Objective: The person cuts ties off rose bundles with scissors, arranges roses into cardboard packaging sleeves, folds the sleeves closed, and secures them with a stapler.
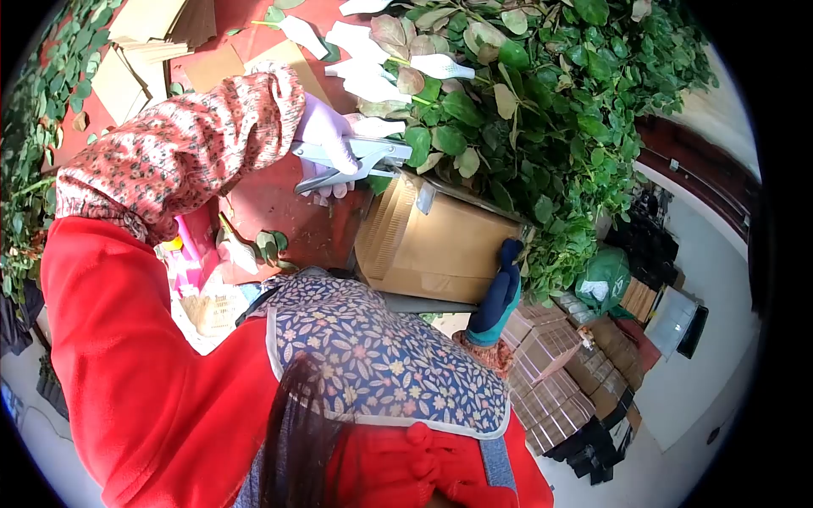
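My left hand point(326, 140), in a pale lilac glove, is closed around a silver plier stapler point(360, 157). The stapler's jaws point right, toward the leaves and a white wrapped flower head point(377, 127). Against the right edge of a cardboard box point(449, 245) is my right hand point(500, 296), in a dark blue and teal glove. It is seen edge-on, so I cannot tell whether its fingers grip anything. The box lies tilted in front of my floral apron, just below the stapler. Several more white wrapped heads point(360, 38) lie beyond my left hand.
A big heap of leafy stems point(542, 110) fills the upper right. Cardboard sheets point(152, 30) are stacked on the red table point(288, 207) at upper left. A single wrapped stem point(241, 251) lies near the apron. Bundled cartons point(542, 364) stand on the floor at right.
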`<state>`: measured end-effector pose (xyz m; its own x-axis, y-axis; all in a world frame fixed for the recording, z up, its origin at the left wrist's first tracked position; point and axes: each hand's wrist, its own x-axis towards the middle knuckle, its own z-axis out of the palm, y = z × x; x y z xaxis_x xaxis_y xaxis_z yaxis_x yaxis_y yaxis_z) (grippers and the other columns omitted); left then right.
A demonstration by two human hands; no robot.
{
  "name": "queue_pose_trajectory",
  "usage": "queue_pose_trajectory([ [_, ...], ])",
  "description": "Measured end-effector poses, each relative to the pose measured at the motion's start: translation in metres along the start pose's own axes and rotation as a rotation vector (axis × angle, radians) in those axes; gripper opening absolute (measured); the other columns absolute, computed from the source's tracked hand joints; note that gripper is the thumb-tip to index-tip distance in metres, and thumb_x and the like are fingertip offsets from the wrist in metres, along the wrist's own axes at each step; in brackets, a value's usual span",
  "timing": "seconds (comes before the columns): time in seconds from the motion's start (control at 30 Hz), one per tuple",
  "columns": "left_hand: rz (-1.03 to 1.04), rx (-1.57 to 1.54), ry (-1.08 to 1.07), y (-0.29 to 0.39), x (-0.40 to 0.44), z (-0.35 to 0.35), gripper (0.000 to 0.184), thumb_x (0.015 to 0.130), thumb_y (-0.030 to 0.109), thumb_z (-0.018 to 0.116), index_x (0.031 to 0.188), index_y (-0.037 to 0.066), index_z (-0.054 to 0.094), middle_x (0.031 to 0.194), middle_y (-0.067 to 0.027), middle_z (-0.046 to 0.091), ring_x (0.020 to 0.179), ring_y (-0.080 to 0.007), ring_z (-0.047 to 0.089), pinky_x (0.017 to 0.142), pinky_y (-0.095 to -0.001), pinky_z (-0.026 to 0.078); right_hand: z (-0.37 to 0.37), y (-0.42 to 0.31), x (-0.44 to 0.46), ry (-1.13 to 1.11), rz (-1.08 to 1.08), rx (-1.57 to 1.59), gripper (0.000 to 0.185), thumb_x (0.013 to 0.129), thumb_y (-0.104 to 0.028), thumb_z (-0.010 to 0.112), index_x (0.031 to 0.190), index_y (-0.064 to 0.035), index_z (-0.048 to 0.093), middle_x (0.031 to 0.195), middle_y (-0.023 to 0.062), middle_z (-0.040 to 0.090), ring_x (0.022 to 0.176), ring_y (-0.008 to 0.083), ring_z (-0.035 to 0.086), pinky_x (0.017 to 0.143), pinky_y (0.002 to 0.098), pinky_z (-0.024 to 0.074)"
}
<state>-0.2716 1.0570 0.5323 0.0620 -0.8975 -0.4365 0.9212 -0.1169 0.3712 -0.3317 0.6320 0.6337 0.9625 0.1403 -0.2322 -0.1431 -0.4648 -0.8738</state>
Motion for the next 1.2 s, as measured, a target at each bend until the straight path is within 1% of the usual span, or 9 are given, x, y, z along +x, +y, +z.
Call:
queue_pose_trajectory([
  [0.3,-0.014,-0.045,0.043,0.000,0.007,0.016,0.044,0.090,0.024,0.070,0.119,-0.003,0.051,0.104,-0.0179,0.067,0.091,-0.0293,0.069,0.075,-0.0420,0.061,0.002,-0.008,-0.003,0.010,0.028,-0.021,0.044,0.104,-0.017,0.037,0.140,0.0074,0.042,0.150,0.0173,0.040,0.141,0.0265,0.035,0.118,0.0404,0.0224],
  [0.43,-0.115,0.282,0.261,0.004,0.018,0.028,0.032,0.087,0.017,0.072,0.108,-0.001,0.056,0.086,-0.0116,0.067,0.069,-0.0185,0.067,0.059,-0.0332,0.056,0.002,-0.008,-0.001,0.018,0.035,-0.027,0.044,0.104,-0.017,0.037,0.141,0.0070,0.041,0.149,0.0173,0.041,0.140,0.0262,0.036,0.117,0.0400,0.0225],
  [0.6,-0.167,0.224,0.293,0.008,0.016,0.028,0.025,0.086,0.015,0.073,0.099,-0.002,0.060,0.077,-0.0118,0.067,0.059,-0.0178,0.065,0.051,-0.0290,0.053,0.003,-0.002,0.002,0.028,0.013,-0.045,0.040,0.104,-0.016,0.038,0.138,0.0053,0.045,0.147,0.0192,0.043,0.139,0.0282,0.038,0.117,0.0420,0.0251],
  [0.77,0.106,0.108,0.248,-0.031,0.006,0.007,0.044,0.088,0.015,0.071,0.127,-0.002,0.058,0.103,-0.0100,0.071,0.092,-0.0206,0.068,0.082,-0.0338,0.055,0.005,0.021,0.023,0.040,-0.084,0.060,0.036,0.104,-0.014,0.040,0.134,0.0039,0.047,0.145,0.0198,0.045,0.139,0.0291,0.038,0.117,0.0425,0.0252],
  [0.9,0.339,0.088,0.330,-0.037,-0.029,0.020,0.040,0.084,0.009,0.073,0.122,0.001,0.061,0.108,-0.0081,0.069,0.098,-0.0180,0.066,0.089,-0.0330,0.052,0.006,0.048,0.050,0.060,-0.077,0.013,0.033,0.096,-0.003,0.049,0.127,0.0057,0.055,0.127,0.0126,0.060,0.109,0.0163,0.056,0.096,0.0287,0.0417],
  [0.97,0.471,0.219,0.351,-0.001,-0.025,0.066,0.043,0.086,0.008,0.070,0.125,-0.001,0.058,0.116,-0.0096,0.066,0.109,-0.0180,0.061,0.095,-0.0331,0.048,0.012,0.023,0.060,0.104,-0.126,0.044,0.031,0.095,-0.003,0.051,0.125,0.0016,0.059,0.116,0.0077,0.063,0.092,0.0104,0.056,0.083,0.0252,0.0456],
  [1.07,0.841,0.447,0.367,0.042,0.024,0.113,0.048,0.087,0.014,0.071,0.129,-0.002,0.052,0.119,-0.0082,0.062,0.112,-0.0167,0.057,0.096,-0.0329,0.045,0.010,0.037,0.084,0.093,-0.055,0.087,0.027,0.093,-0.002,0.057,0.119,-0.0031,0.064,0.098,0.0007,0.060,0.083,0.0050,0.054,0.069,0.0219,0.0454],
  [1.13,0.958,0.484,0.488,0.060,0.067,0.122,0.040,0.089,0.017,0.069,0.123,-0.001,0.057,0.112,-0.0078,0.064,0.100,-0.0141,0.058,0.088,-0.0305,0.047,0.019,0.039,0.098,0.120,-0.144,0.158,0.027,0.092,-0.001,0.057,0.118,-0.0029,0.064,0.099,0.0016,0.061,0.083,0.0062,0.055,0.070,0.0221,0.0458],
  [1.2,0.812,0.304,0.599,0.069,0.092,0.127,0.037,0.087,0.017,0.070,0.118,0.000,0.061,0.095,-0.0051,0.065,0.085,-0.0122,0.059,0.077,-0.0276,0.048,0.031,0.034,0.110,0.161,-0.446,0.024,0.030,0.088,0.001,0.063,0.117,-0.0027,0.064,0.103,0.0082,0.064,0.084,0.0140,0.061,0.074,0.0252,0.0490],
])
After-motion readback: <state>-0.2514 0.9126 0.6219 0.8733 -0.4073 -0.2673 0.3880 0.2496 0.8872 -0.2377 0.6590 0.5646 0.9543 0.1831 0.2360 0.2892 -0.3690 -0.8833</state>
